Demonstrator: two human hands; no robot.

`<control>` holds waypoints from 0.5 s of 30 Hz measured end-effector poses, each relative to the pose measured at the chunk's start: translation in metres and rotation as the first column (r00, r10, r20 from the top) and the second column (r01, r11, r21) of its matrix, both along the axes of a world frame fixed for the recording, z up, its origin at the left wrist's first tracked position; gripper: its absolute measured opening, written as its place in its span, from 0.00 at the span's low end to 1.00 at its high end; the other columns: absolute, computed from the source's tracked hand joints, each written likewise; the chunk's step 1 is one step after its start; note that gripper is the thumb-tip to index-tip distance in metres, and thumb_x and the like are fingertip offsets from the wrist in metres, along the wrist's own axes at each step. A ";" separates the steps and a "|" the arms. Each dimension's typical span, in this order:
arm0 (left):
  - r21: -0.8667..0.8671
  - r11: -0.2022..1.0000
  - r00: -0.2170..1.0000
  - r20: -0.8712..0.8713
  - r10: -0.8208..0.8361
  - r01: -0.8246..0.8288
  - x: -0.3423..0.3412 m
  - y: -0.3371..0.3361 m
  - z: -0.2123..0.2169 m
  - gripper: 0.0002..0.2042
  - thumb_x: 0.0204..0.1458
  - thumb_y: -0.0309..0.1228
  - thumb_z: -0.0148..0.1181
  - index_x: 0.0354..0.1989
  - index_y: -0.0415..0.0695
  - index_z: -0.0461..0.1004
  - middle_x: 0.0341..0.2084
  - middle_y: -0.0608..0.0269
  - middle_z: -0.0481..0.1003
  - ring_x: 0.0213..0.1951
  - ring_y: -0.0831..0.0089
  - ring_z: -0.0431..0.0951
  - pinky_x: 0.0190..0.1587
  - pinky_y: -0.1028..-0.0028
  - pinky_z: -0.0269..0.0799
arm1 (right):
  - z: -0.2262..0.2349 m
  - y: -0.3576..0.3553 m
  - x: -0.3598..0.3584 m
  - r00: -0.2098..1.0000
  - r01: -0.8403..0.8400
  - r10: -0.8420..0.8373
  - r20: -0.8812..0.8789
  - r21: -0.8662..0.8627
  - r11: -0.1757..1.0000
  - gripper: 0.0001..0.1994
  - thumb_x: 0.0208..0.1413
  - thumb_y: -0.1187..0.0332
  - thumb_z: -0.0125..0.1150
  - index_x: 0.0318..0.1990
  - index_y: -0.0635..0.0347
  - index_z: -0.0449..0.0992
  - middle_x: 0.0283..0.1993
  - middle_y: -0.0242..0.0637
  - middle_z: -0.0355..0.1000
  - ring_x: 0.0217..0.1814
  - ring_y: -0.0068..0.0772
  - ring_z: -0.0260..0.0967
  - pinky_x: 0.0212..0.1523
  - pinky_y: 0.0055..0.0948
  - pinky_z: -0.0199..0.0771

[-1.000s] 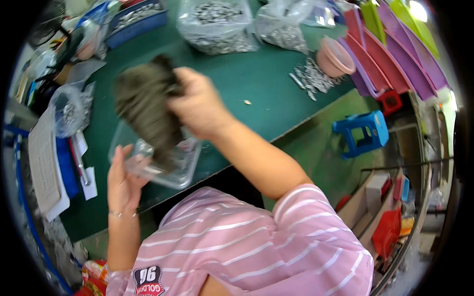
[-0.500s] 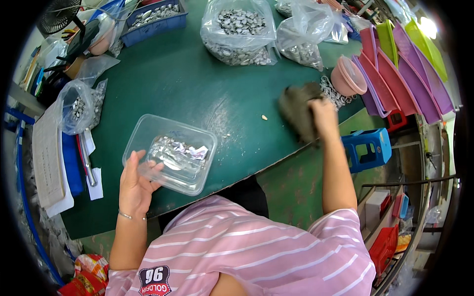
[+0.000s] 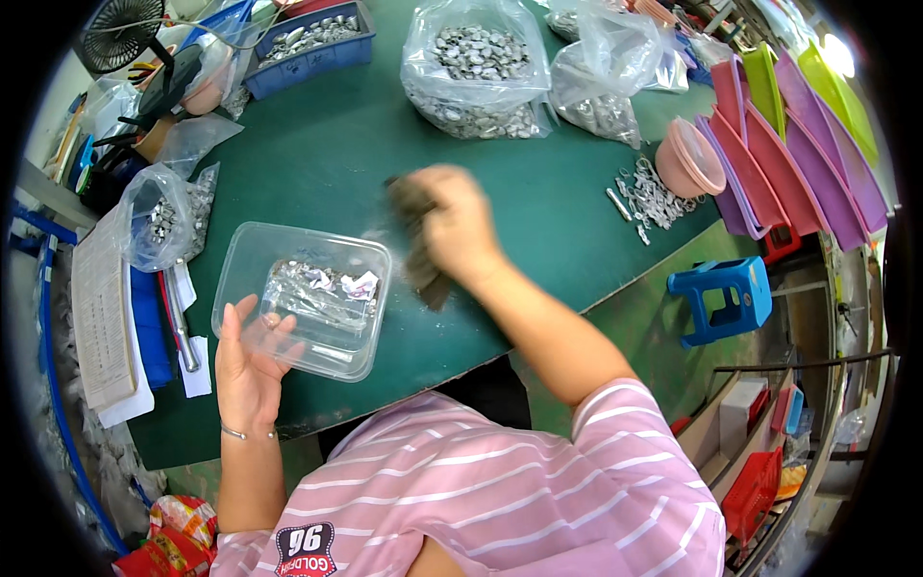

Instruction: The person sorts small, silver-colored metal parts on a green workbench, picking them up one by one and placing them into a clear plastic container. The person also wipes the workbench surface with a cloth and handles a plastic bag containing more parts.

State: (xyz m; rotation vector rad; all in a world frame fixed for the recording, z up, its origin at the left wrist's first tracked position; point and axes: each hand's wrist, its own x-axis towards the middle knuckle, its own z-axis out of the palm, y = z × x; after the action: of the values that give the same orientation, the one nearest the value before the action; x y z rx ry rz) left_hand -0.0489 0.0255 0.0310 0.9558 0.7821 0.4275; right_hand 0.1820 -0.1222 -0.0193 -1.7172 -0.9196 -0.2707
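Observation:
My left hand [image 3: 252, 370] grips the near left corner of a clear plastic container [image 3: 288, 246], its fingers showing through the transparent wall. Inside lie crumpled clear film, white scraps and small silvery bits. To the right of it, my right hand [image 3: 463, 223] is closed on a bunched olive-brown rag [image 3: 415, 213] on the green tabletop [image 3: 538, 231]. Motion smears that hand a little. Pale dust and fine specks lie on the table around the rag.
Small metal pieces [image 3: 663, 192] lie beside a pink tub [image 3: 689, 163] near the right edge. Bags of metal parts [image 3: 481, 120] and a blue bin [image 3: 312, 60] stand at the back. Papers [image 3: 104, 317] and a pen lie left. A blue stool [image 3: 728, 298] stands beyond the table.
My right hand has swept the rag leftward across the table, from beside the pink tub to near the container. The container in my left hand has shifted slightly left. More metal pieces are now uncovered.

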 end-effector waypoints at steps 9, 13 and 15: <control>-0.042 0.993 0.993 -0.014 0.114 -0.114 -0.053 0.021 -0.007 0.29 0.53 0.56 0.45 0.54 0.46 0.60 0.26 0.68 0.69 0.34 0.74 0.74 0.29 0.74 0.71 | -0.032 -0.070 0.097 0.866 0.493 -0.334 0.372 -0.525 0.694 0.19 0.49 0.62 0.56 0.48 0.59 0.70 0.53 0.49 0.64 0.54 0.52 0.60 0.54 0.44 0.60; -0.031 0.979 0.980 0.001 0.200 -0.199 -0.076 0.012 0.003 0.28 0.53 0.57 0.43 0.53 0.48 0.63 0.26 0.70 0.70 0.32 0.76 0.74 0.28 0.78 0.65 | -0.031 0.007 0.032 0.941 0.153 -0.003 0.338 -0.418 0.896 0.16 0.44 0.72 0.54 0.44 0.60 0.71 0.50 0.48 0.66 0.52 0.51 0.62 0.54 0.40 0.62; -0.044 0.976 0.976 0.017 0.216 -0.215 -0.088 0.010 0.008 0.30 0.52 0.58 0.43 0.54 0.47 0.62 0.26 0.69 0.70 0.31 0.75 0.73 0.28 0.78 0.65 | -0.029 0.028 0.007 0.946 -0.028 0.148 0.289 -0.379 0.925 0.16 0.41 0.77 0.51 0.42 0.60 0.73 0.49 0.47 0.67 0.52 0.50 0.62 0.54 0.39 0.62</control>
State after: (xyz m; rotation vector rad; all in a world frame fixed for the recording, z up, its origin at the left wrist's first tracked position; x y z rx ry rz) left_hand -0.1372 0.0352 0.0390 0.8284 0.8759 0.6064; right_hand 0.1893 -0.0939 -0.0482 -2.0070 -1.3492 -0.3313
